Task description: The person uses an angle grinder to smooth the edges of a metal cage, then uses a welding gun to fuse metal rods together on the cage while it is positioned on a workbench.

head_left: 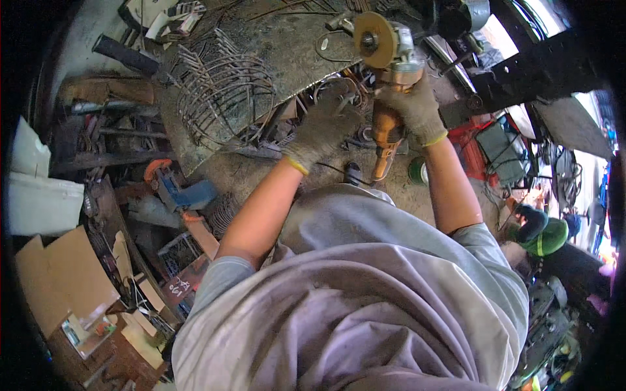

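My right grip (420,111) is wrapped around the orange angle grinder (386,125), just off the edge of the metal desk (297,45) in my view, disc (378,40) up top. Left grip (326,127) is right beside it, can't tell if it's holding anything. A bent-rod cage (225,94) hogs the desk's left side. Further out: green can (416,171) on the floor, blue-and-orange metal piece (195,194) left, red gear (473,153) right.

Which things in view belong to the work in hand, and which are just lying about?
Likely in use:
angle grinder, held in the right hand
metal tabletop, near the left hand
perhaps the bent rods on it

Apparently lying about:
cardboard
blue metal part
green can
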`<action>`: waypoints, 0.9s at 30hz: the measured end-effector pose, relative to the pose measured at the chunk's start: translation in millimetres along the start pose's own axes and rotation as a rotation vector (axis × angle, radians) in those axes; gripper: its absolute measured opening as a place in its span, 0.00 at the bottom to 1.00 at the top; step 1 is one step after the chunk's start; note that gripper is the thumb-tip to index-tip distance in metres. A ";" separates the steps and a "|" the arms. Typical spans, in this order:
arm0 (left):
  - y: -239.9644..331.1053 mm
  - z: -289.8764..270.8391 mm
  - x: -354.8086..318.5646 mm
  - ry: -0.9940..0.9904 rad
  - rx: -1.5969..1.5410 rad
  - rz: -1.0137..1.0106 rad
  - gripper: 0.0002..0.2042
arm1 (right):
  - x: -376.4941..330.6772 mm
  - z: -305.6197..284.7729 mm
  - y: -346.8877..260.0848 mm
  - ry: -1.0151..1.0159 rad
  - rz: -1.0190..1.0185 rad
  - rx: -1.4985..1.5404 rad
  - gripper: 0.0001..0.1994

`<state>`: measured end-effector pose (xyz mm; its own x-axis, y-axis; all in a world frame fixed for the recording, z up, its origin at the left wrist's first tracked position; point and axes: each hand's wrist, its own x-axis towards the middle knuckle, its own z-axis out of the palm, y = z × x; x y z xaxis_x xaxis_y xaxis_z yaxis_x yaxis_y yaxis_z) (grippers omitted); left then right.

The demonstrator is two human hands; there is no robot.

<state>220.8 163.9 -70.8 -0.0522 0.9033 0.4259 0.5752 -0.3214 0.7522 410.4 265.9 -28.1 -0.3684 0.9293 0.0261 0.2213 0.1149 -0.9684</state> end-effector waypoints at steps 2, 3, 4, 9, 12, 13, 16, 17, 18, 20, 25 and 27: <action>-41.6 -23.7 -6.4 -0.129 0.558 0.049 0.16 | -4.1 -9.1 23.6 -0.006 0.088 0.034 0.41; -55.1 -36.4 -2.9 -0.171 0.534 0.014 0.15 | -5.7 -11.7 35.6 -0.009 0.081 0.008 0.41; -66.2 -48.9 2.3 -0.212 0.511 -0.023 0.15 | -8.3 -11.2 44.9 -0.017 0.075 -0.019 0.42; -41.6 -63.4 27.3 -0.308 0.437 -0.338 0.17 | -37.4 15.4 28.7 -0.019 0.083 -0.174 0.43; -63.6 -48.0 38.4 -0.472 0.752 -0.229 0.18 | -37.5 22.4 72.3 -0.009 0.223 -0.146 0.43; -64.0 -46.1 40.4 -0.405 0.627 -0.287 0.19 | -41.0 25.8 85.5 0.013 0.183 -0.111 0.44; -75.4 -40.5 38.7 -0.240 0.482 -0.318 0.17 | -38.3 22.5 119.6 0.040 0.205 -0.151 0.45; -77.5 -42.6 38.6 -0.248 0.513 -0.307 0.17 | -42.1 22.9 95.2 0.022 0.243 -0.212 0.46; -79.2 -45.0 38.9 -0.256 0.544 -0.295 0.17 | -40.3 26.9 101.5 0.026 0.231 -0.221 0.46; -79.8 -45.6 38.0 -0.252 0.580 -0.258 0.17 | -37.8 30.8 111.5 0.040 0.206 -0.250 0.47; -72.5 -44.3 44.5 -0.317 0.560 -0.221 0.17 | -38.5 37.3 135.8 0.047 0.247 -0.258 0.50; -80.4 -47.2 47.0 -0.368 0.632 -0.235 0.17 | -36.9 40.5 126.6 0.031 0.304 -0.300 0.50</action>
<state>133.6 218.8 -87.5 -0.0191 0.9997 0.0121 0.9457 0.0142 0.3246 415.4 232.0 -161.7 -0.2191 0.9463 -0.2376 0.5702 -0.0734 -0.8182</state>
